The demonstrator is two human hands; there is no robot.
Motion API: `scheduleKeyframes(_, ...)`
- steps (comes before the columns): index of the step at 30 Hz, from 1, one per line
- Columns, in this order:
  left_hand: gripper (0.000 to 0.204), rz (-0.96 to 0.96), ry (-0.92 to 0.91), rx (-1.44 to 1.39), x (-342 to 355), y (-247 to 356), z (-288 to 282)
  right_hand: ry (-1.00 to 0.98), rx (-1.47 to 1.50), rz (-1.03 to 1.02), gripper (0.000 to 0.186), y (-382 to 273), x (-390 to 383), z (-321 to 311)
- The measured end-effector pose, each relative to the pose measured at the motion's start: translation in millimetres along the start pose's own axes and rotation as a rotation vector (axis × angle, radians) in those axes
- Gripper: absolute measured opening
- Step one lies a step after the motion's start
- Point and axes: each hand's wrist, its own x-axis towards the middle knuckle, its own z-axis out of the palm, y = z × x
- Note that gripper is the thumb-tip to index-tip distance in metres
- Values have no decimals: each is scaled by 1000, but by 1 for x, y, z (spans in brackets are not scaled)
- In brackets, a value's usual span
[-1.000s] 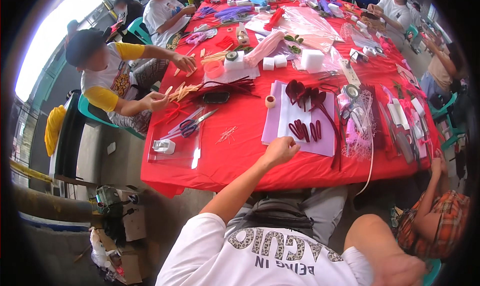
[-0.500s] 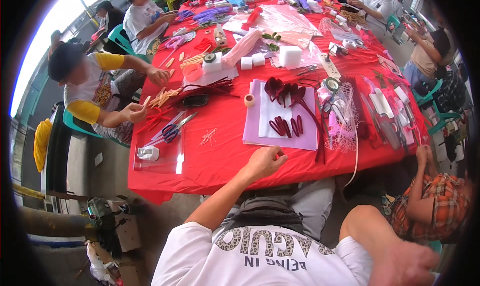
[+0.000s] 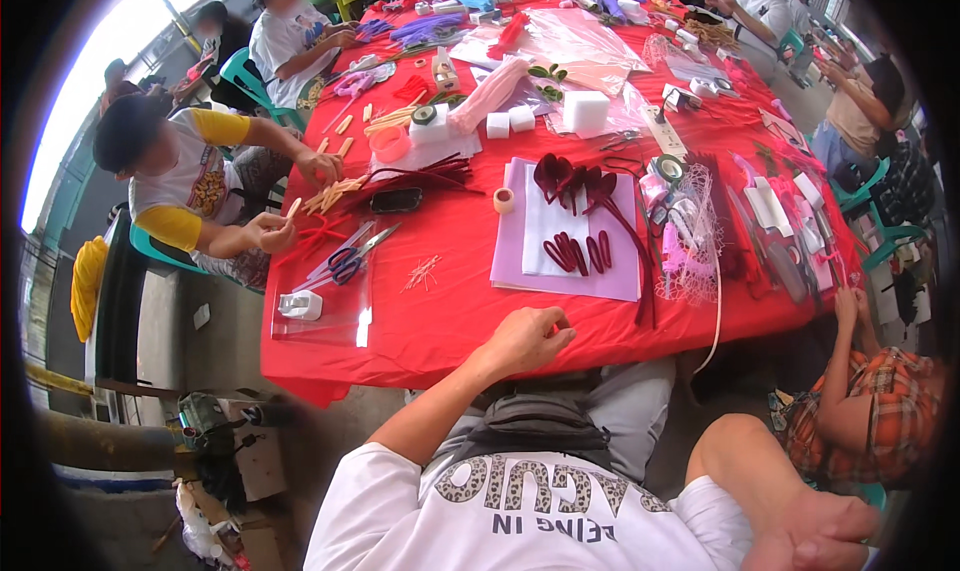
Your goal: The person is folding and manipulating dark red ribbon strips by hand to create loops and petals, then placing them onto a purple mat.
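Note:
My left hand (image 3: 530,339) hovers at or rests on the near edge of the red-covered table, its fingers curled in and nothing visible in them. Just beyond it lies a lilac sheet (image 3: 508,279) with a white sheet (image 3: 537,203) on top. Dark maroon petal-like pieces (image 3: 570,183) on stems and several maroon looped pipe cleaners (image 3: 578,254) lie on these sheets. To their left stands a tape roll (image 3: 503,201). My right hand (image 3: 825,531) is raised at the lower right, away from the table; its fingers are largely hidden.
Left of the sheets are scissors (image 3: 345,264), a white tape dispenser (image 3: 300,305), a dark phone-like object (image 3: 397,200) and thin sticks (image 3: 422,272). Pink netting (image 3: 690,261) and a white cord (image 3: 717,321) lie right. A co-worker (image 3: 200,171) handles wooden sticks at the left; others sit around.
My left hand has drawn slightly back toward me, its fingers curling further. My right hand stays at the lower right, less blurred. The view has shifted a little.

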Motion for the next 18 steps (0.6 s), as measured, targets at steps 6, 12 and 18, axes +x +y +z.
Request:
scheduleKeyframes(6, 28, 59, 4, -23, -3, -3, 9, -108, -152, -61, 18, 19, 3, 8)
scheduleKeyframes(12, 27, 74, -2, -44, -10, -5, 15, -93, -115, -39, 41, 12, 1, 3)
scheduleKeyframes(18, 26, 31, -70, -48, -28, -9, 15, 316, 368, -369, 61, 17, -9, 33)
